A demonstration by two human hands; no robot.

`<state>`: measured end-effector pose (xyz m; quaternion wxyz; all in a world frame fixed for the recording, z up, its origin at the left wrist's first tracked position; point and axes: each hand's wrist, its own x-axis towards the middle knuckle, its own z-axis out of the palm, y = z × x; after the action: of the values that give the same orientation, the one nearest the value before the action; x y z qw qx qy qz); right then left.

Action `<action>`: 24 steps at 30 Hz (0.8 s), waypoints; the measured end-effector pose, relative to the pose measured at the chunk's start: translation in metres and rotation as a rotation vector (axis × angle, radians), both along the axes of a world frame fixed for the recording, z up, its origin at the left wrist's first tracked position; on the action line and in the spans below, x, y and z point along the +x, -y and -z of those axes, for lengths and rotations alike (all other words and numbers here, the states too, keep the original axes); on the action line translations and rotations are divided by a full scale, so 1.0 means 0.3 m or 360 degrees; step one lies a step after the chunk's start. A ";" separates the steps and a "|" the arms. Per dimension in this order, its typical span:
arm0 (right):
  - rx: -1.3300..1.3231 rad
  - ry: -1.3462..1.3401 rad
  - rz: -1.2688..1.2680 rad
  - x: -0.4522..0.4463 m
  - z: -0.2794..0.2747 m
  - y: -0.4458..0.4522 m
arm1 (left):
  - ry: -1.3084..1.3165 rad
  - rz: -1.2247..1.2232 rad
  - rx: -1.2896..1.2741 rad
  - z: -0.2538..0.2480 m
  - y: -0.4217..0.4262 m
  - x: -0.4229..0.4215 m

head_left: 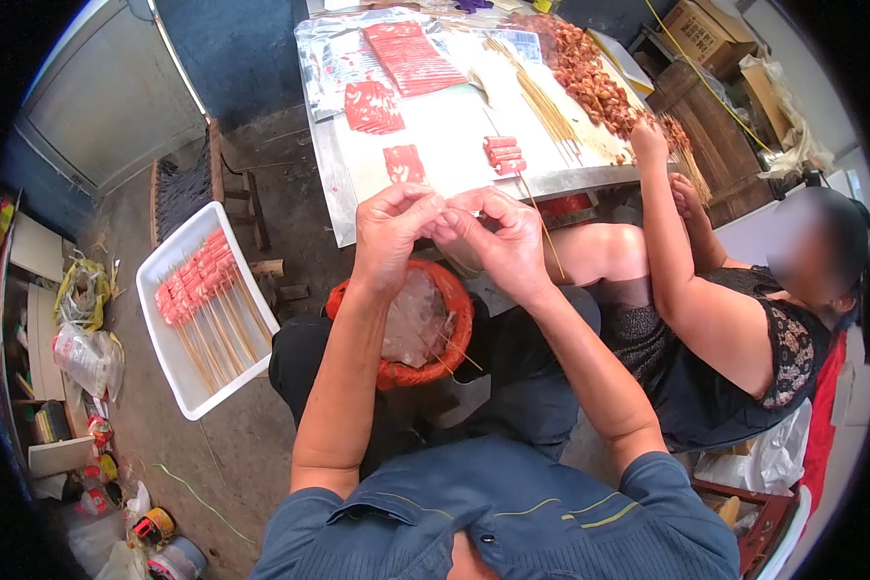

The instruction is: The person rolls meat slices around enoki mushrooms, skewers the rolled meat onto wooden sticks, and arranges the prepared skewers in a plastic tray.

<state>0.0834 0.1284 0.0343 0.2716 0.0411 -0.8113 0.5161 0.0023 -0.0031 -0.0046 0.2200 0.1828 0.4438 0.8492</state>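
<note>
One skewer (503,157) of red rolls is lying just past the right hand (501,237), its stick jutting over the table (331,188) edge. That hand and the left hand (396,232) are meeting, thumbs and fingertips pinching, but I can't tell what's between them. Looks like a decent batch is done: loaded skewers (203,275) are resting in the tray (155,362) left of the grip. Plenty's left, I'd say: slices (403,164) are sitting just beyond the fingertips, bigger stacks (414,58) behind, bare sticks (543,101) farther right. A bucket (466,319) is sitting below, and a co-worker's knee (623,242) is crowding the right side.
</note>
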 end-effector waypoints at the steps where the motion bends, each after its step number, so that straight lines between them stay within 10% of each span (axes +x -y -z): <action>1: -0.0002 0.0001 -0.0002 -0.004 -0.001 0.001 | -0.0033 -0.0019 -0.0007 -0.005 0.000 -0.002; 24: -0.1314 0.0207 -0.0218 -0.039 0.032 0.004 | 0.0073 0.0010 0.0067 -0.018 0.000 -0.016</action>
<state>0.0716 0.1271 0.0248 0.1787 -0.0500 -0.5472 0.8162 -0.0025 -0.0032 0.0007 0.2289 0.1694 0.4202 0.8616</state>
